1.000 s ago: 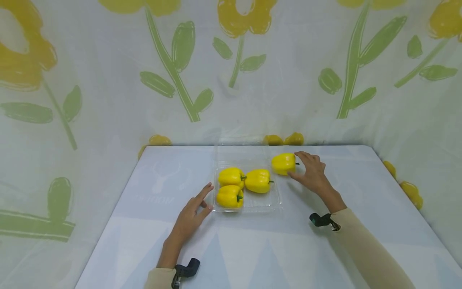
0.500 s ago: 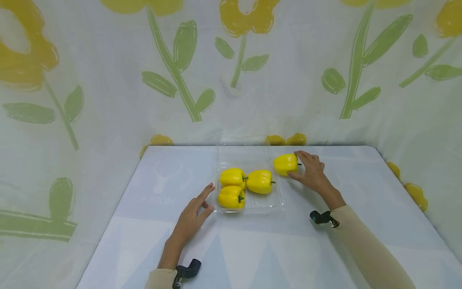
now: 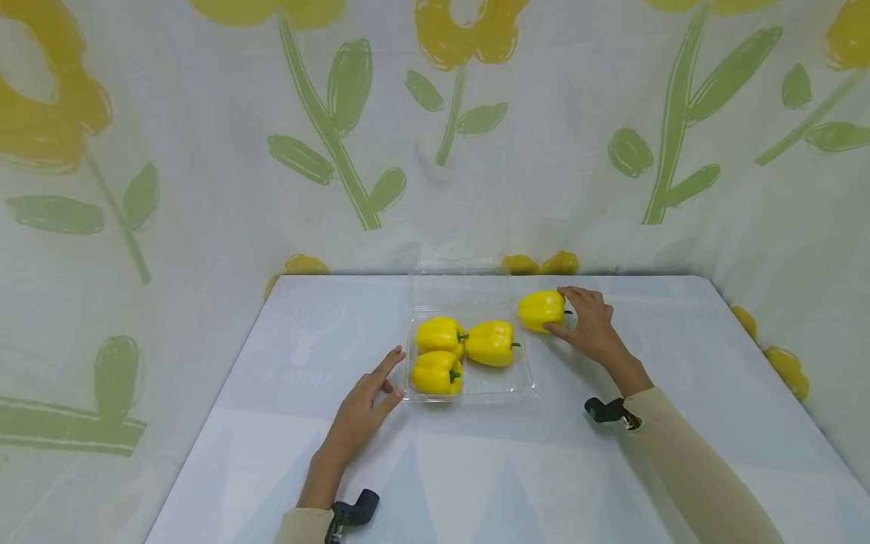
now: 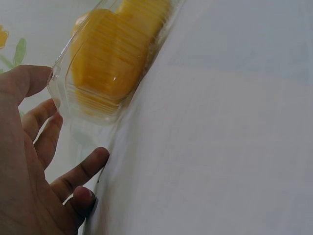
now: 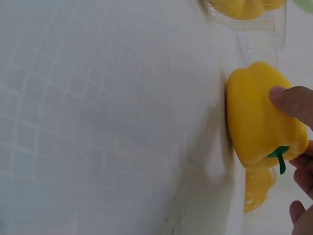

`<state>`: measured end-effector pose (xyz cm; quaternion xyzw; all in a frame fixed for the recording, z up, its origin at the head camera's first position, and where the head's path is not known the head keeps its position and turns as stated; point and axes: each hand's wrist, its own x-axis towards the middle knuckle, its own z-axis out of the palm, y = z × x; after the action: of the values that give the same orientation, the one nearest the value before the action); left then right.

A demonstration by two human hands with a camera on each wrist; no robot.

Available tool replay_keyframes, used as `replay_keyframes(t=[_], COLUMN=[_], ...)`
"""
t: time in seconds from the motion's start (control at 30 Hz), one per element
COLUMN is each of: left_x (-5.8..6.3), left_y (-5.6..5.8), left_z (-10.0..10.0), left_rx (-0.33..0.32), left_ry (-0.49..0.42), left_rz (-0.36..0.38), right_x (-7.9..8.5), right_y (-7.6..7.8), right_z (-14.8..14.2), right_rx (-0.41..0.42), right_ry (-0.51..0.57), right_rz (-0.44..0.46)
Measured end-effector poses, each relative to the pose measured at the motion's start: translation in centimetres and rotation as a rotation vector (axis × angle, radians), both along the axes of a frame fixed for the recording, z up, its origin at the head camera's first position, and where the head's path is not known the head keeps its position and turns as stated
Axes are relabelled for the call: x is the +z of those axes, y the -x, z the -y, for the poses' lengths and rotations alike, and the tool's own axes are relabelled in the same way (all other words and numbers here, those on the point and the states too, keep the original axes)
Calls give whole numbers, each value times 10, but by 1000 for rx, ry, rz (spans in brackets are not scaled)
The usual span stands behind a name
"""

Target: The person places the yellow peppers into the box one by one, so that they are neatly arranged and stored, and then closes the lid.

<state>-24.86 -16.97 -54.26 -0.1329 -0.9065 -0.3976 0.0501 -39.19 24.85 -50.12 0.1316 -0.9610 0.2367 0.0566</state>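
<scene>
Three yellow bell peppers lie in a clear plastic clamshell box (image 3: 499,384): a back left pepper (image 3: 439,335), a front left pepper (image 3: 436,372) and a right pepper (image 3: 491,344). Just outside its back right corner is another yellow bell pepper (image 3: 540,311), with a green stem. My right hand (image 3: 590,326) holds this one between thumb and fingers; in the right wrist view the thumb (image 5: 293,102) presses its side. It sits at the table surface or barely above it. With fingers spread and fairly straight, my left hand (image 3: 362,404) touches the box's left side.
The box's clear lid (image 3: 461,289) stands open toward the back edge of the white table (image 3: 612,483). Behind the table hangs a flower-print cloth (image 3: 530,181). A black wrist camera (image 3: 353,510) is strapped to the left wrist, another black camera (image 3: 605,410) to the right.
The whole head view has shifted slightly to the right. Both hands keep almost the same places, the right one still holding its bell pepper beside the box.
</scene>
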Motion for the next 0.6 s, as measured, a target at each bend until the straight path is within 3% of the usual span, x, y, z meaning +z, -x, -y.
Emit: replay_keyframes(t=[0.3, 0.6], left_x=[-1, -1], left_y=[1, -1], left_z=[0, -1], left_rx=[2, 3], left_ry=[6, 3], left_rz=[-14, 0], right_x=[6, 10], right_y=[-9, -19], right_z=[-4, -10], right_rx=[-7, -27], right_ry=[20, 21], right_rz=[-48, -42])
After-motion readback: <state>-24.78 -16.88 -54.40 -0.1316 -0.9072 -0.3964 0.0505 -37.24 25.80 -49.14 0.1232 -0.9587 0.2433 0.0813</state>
